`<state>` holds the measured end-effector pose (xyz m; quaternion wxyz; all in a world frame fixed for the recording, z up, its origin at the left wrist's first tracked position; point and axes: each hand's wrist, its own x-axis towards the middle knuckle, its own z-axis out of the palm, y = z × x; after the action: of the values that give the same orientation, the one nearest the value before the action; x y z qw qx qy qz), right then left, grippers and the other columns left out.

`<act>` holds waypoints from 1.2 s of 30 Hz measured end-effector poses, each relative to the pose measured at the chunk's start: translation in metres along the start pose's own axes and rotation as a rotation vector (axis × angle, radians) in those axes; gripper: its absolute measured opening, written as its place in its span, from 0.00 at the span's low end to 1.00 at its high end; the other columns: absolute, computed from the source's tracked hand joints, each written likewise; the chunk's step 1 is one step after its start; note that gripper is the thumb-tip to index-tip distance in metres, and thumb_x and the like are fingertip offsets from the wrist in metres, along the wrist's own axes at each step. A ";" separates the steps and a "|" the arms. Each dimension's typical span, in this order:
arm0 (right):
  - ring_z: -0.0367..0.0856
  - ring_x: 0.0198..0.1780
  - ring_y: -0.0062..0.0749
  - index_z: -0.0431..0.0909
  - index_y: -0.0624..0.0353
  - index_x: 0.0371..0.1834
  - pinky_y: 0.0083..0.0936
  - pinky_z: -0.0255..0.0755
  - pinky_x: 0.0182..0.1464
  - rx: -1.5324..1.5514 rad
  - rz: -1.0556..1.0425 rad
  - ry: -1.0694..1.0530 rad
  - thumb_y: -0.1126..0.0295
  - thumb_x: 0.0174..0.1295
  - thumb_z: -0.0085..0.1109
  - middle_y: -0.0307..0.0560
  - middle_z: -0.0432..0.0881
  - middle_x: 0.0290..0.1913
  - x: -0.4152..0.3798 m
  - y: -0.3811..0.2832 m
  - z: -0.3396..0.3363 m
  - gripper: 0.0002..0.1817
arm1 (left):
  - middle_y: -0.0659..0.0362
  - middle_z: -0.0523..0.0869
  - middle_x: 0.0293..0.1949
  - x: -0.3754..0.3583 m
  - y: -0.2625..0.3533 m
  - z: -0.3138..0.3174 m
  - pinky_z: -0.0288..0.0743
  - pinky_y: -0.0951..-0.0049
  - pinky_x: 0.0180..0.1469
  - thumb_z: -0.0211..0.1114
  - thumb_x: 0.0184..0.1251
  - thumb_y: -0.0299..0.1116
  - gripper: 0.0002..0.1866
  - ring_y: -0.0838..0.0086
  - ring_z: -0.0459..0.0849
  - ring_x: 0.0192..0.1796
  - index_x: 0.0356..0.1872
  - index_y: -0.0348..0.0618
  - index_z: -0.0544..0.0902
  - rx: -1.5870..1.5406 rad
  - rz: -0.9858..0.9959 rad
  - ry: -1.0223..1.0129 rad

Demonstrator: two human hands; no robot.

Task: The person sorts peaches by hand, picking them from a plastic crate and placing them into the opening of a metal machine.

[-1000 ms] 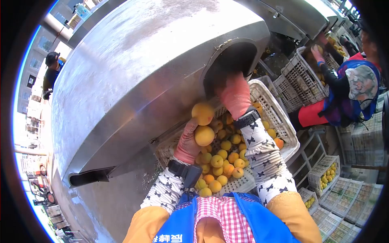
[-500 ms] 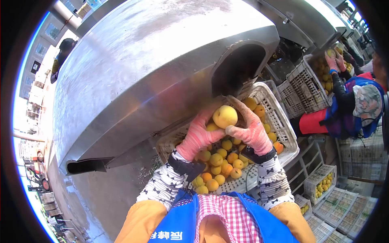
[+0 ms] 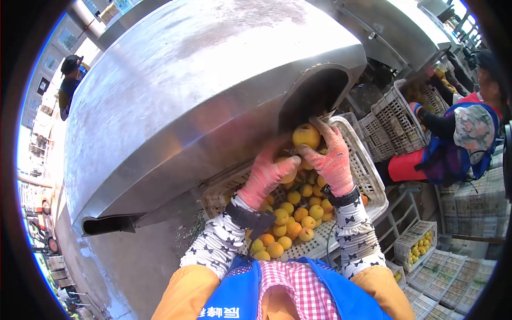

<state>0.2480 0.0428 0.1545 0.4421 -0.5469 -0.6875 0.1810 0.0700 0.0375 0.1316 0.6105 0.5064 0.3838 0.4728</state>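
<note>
My right hand (image 3: pixel 335 162), in a pink glove, is closed around a yellow-orange fruit (image 3: pixel 306 137) in front of the dark opening of a metal chute (image 3: pixel 314 93). Lower and to the left, my left hand (image 3: pixel 265 175), also gloved, has its thumb over another yellow fruit (image 3: pixel 288 175); its fingertips are partly hidden. Both hands are above a white plastic crate (image 3: pixel 372 178), and their thumbs are close together. Many yellow and orange fruits (image 3: pixel 293 229) lie in the crate below.
A large metal machine (image 3: pixel 186 101) fills the upper left. At right, a co-worker (image 3: pixel 453 136) reaches over a white crate (image 3: pixel 397 120). More crates (image 3: pixel 416 242) stand at lower right. Another person (image 3: pixel 69 85) stands at far left beyond the machine.
My hands have moved slightly up, the right one with a fruit nearer the chute opening. The fruit at my left thumb shows more. The co-worker's hands have shifted; the far-left person shows more fully.
</note>
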 end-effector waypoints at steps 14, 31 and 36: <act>0.83 0.54 0.49 0.74 0.63 0.65 0.38 0.78 0.55 0.009 0.036 -0.169 0.59 0.48 0.77 0.59 0.80 0.55 -0.004 -0.015 0.001 0.40 | 0.55 0.85 0.51 -0.028 -0.052 -0.016 0.79 0.68 0.58 0.68 0.69 0.31 0.17 0.67 0.84 0.54 0.56 0.39 0.80 0.774 0.082 0.120; 0.83 0.50 0.47 0.80 0.63 0.57 0.35 0.77 0.55 0.014 -0.019 0.018 0.67 0.46 0.75 0.52 0.82 0.48 -0.003 -0.017 0.000 0.31 | 0.57 0.83 0.53 0.003 -0.014 0.025 0.82 0.64 0.57 0.61 0.74 0.53 0.26 0.68 0.84 0.55 0.61 0.43 0.76 -0.955 -0.354 0.045; 0.82 0.51 0.53 0.79 0.62 0.57 0.38 0.77 0.55 -0.339 -0.027 0.138 0.61 0.48 0.75 0.55 0.81 0.47 0.042 0.036 0.043 0.32 | 0.59 0.85 0.46 -0.025 -0.106 -0.015 0.82 0.70 0.46 0.68 0.67 0.55 0.26 0.70 0.86 0.44 0.56 0.48 0.78 -0.620 -0.654 -0.016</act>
<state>0.2342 0.1035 0.1222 0.3924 -0.6152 -0.6835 0.0185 0.0694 0.0126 0.0240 0.8538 0.1553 0.3589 0.3437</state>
